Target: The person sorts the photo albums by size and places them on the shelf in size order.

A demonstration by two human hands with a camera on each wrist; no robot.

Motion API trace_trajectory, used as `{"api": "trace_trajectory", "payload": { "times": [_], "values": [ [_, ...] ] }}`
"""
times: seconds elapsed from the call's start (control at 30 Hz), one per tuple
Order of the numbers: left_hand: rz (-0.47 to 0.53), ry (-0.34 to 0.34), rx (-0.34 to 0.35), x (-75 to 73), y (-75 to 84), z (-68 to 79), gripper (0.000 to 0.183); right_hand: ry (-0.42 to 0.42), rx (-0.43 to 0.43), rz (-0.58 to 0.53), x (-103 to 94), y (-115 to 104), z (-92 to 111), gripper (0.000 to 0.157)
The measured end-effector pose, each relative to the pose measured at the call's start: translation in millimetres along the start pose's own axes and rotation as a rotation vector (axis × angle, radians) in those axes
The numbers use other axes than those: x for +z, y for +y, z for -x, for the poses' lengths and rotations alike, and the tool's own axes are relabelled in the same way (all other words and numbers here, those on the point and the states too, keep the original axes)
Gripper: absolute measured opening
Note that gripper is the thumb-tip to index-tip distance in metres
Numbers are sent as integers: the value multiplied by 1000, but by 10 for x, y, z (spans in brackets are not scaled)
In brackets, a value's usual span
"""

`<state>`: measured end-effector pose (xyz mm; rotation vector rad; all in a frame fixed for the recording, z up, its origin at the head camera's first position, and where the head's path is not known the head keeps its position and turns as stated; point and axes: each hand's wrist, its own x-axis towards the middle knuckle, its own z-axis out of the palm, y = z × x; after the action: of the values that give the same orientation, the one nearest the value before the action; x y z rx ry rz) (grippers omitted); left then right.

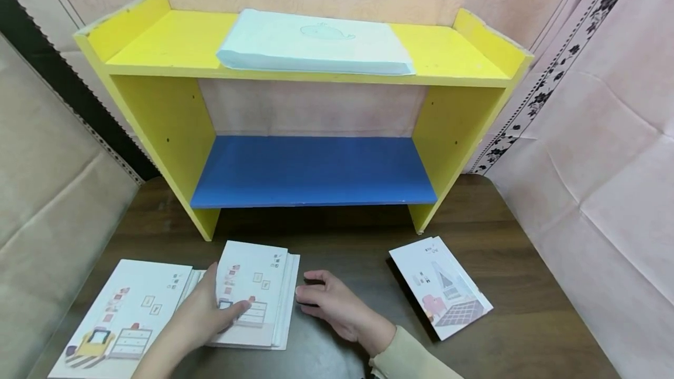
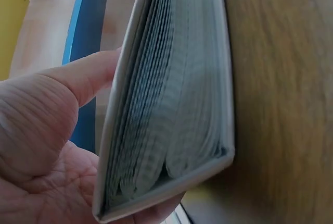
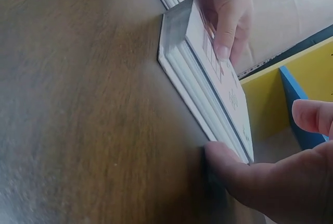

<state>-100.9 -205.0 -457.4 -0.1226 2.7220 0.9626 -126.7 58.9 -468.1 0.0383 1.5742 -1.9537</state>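
Observation:
My left hand (image 1: 197, 316) grips a thick white hardcover album (image 1: 268, 279), its thumb across the front cover and the other fingers at the left side. Pink print and a drawn white cabinet decorate that cover. In the left wrist view, the album's page block (image 2: 177, 67) shows many wavy leaves between two stiff covers. Beside the album's right edge, my right hand (image 1: 339, 312) has its fingers loosely bent. The right wrist view places its thumb (image 3: 223, 156) right at a lower corner of the album, with a finger held apart above.
A matching album (image 1: 134, 309) lies at the left, partly behind my left forearm. To the right rests another white album (image 1: 442, 288), set at an angle. Behind stands a yellow shelf (image 1: 458, 127) with a blue board (image 1: 316, 168); a pale blue packet (image 1: 316, 42) lies on top.

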Motion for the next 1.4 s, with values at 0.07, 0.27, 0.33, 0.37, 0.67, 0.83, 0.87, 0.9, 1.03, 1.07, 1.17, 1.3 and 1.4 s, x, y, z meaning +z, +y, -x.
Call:
{"api": "trace_trajectory", "payload": {
  "times": [0.07,0.27,0.33,0.37,0.67,0.83,0.87,0.9,1.03,1.07,1.17,1.3,1.4],
  "values": [
    [11,4,11,6,12,1,119,2,-6,-1,-7,10,-7,65],
    [10,17,13,37,37,-3,119,5,-9,-29,-25,28,-21,60],
    [4,22,9,47,47,-4,119,8,-1,-28,-32,22,-27,57],
    [-2,26,5,50,53,-4,119,10,3,-21,-35,16,-30,56],
    [-28,38,-9,44,45,27,117,4,50,46,-56,-39,-36,58],
    [-34,27,-35,44,63,55,116,-9,64,72,-104,-53,-44,63],
    [-35,25,-41,44,70,57,115,-11,64,77,-114,-54,-46,63],
    [-37,25,-46,44,78,60,114,-11,62,82,-124,-54,-49,64],
    [-18,41,-25,49,113,80,109,-5,45,98,-161,-41,-57,64],
    [-7,48,-13,53,124,85,107,-1,36,111,-169,-36,-57,62],
    [27,64,21,71,161,102,102,18,7,175,-184,-27,-48,53],
    [100,80,56,100,216,104,96,49,-26,267,-185,-38,-22,49],
    [158,94,83,123,247,101,92,58,-43,283,-175,-55,-5,53]
  ]
}}
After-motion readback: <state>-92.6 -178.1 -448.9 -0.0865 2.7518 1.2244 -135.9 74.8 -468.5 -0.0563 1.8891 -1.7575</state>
